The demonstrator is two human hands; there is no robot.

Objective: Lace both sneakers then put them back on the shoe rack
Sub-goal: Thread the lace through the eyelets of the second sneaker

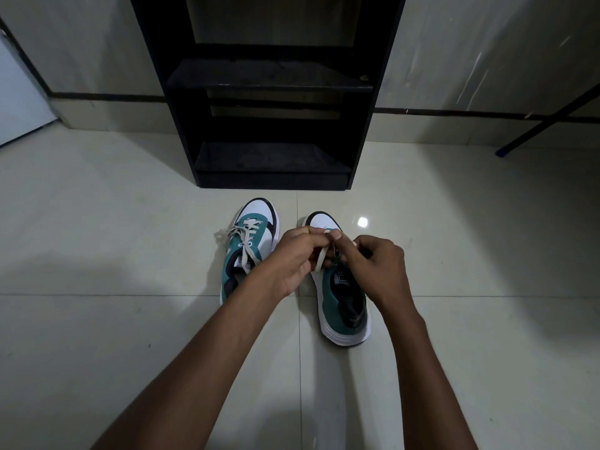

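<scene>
Two teal, white and black sneakers stand on the tiled floor, toes toward the black shoe rack (269, 92). The left sneaker (250, 248) has its beige lace threaded, with loose ends lying to its left. Over the front of the right sneaker (341, 297) both hands meet. My left hand (293, 258) pinches the beige lace (319, 259) of that shoe, and my right hand (378, 264) holds the lace from the other side. The hands hide the eyelets and most of the lace.
The rack's lower shelves (269, 157) stand dark and bare just beyond the shoes. A dark rod with a blue tip (506, 151) leans at the far right. A white door panel (19, 92) is at the far left. Pale floor tiles (97, 254) spread all around.
</scene>
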